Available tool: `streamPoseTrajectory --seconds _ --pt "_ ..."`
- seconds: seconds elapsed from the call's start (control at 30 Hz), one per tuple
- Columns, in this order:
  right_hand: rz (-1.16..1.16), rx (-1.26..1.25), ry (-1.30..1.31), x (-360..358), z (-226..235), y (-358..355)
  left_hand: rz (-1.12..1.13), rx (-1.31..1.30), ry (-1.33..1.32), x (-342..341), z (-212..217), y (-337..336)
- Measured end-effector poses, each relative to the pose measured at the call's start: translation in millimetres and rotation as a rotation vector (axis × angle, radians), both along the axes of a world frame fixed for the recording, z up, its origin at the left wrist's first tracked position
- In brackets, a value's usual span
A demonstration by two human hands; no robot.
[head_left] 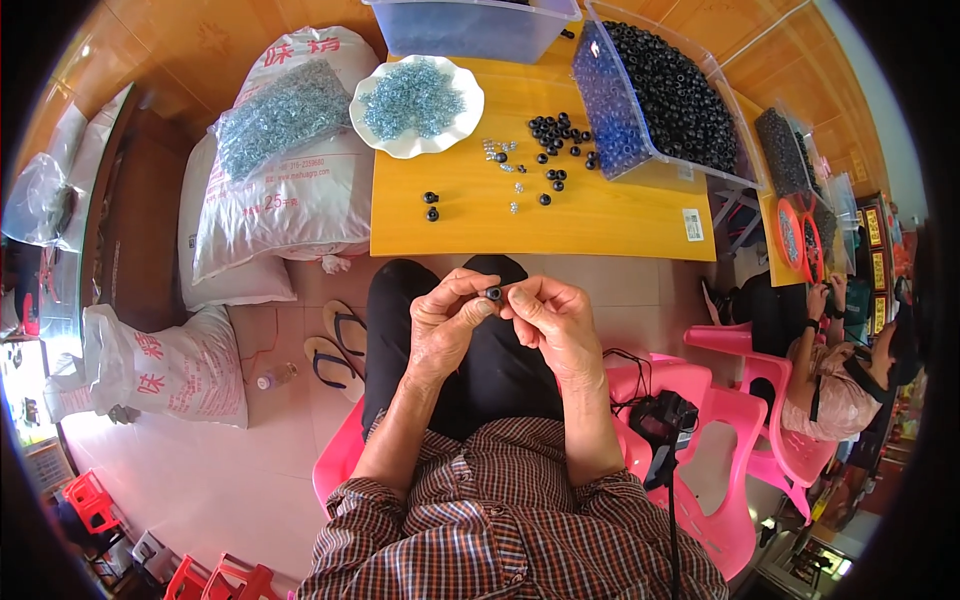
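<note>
Above my lap, my left hand (445, 322) is closed, pinching a small black ring-shaped part (493, 294) between thumb and fingers. My right hand (555, 318) meets it from the other side, thumb and forefinger pressed together close to the part; anything between those fingertips is too small to make out. Beyond my hands, a yellow table (480, 235) carries a loose group of black round parts (560, 178). Small clear pieces (514, 208) lie among them. Two more black parts (432, 214) sit apart at the left.
A white scalloped plate (473, 108) holds many clear pieces. A clear bin (640, 165) of black parts stands at the back right, beside another bluish bin (470, 30). White sacks (280, 215) flank the table's left. Pink chairs (725, 420) and a seated co-worker (830, 385) are rightward.
</note>
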State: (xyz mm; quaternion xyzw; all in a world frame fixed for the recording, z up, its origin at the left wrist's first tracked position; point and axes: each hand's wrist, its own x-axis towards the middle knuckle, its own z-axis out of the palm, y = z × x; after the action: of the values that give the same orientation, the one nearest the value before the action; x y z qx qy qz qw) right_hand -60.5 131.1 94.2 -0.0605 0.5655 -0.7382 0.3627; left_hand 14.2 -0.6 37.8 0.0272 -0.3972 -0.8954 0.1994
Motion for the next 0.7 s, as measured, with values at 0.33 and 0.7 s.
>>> streamPoseTrajectory --seconds 0.33,0.7 --pt "-0.022 0.085 0.103 6 1 -4 0.018 -0.006 0.017 3 3 1" --pt "-0.034 0.204 0.28 12 6 -16 0.103 -0.096 -0.076 6 5 -4"
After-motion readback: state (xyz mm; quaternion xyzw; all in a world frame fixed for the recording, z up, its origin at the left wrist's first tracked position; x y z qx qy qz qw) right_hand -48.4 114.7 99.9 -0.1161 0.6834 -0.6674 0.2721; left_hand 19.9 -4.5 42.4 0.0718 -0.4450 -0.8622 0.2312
